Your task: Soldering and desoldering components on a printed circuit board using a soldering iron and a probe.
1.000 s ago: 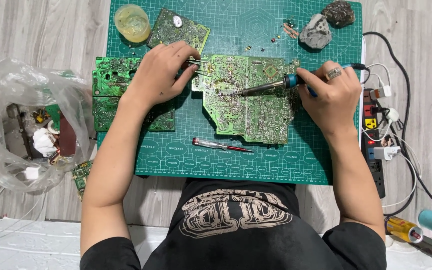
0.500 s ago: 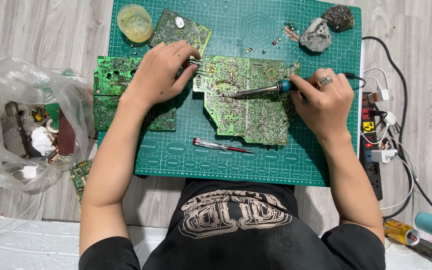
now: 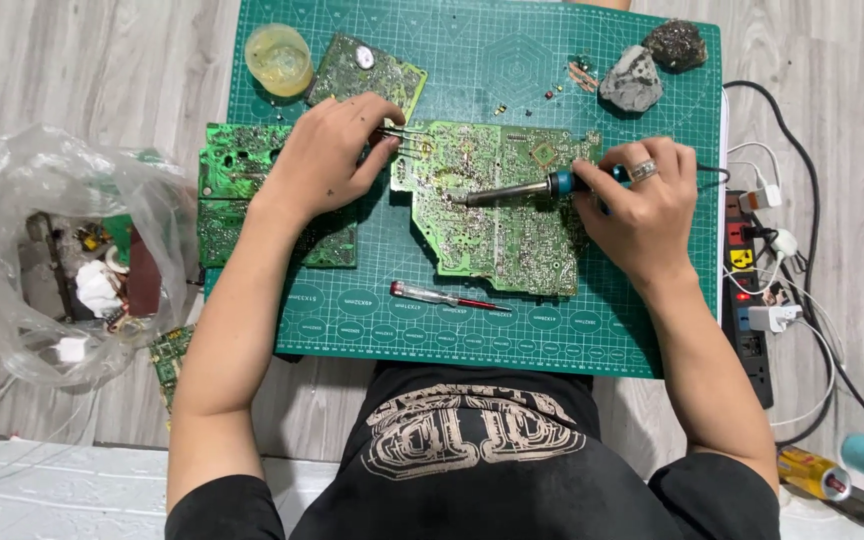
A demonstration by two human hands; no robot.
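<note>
We are soldering on a large green circuit board (image 3: 497,215), seen from above on a green gridded cutting mat (image 3: 552,330).

Our right hand (image 3: 642,205) is closing around a blue-handled soldering iron (image 3: 522,189), pressing its metal tip onto the board's upper middle. Our left hand (image 3: 327,155) is pinching slim metal tweezers (image 3: 402,135) whose points are reaching the board's upper left edge. A second green board (image 3: 242,185) is lying partly under that wrist, a red-handled screwdriver (image 3: 442,296) is resting just below the main board, and a clear plastic bag of scrap parts (image 3: 62,260) is sitting to the left on the worktop. We judge the hot tip could slide and bridge neighbouring joints, since nothing is clamping the board; the tweezer fingers are also working near the heat.
</note>
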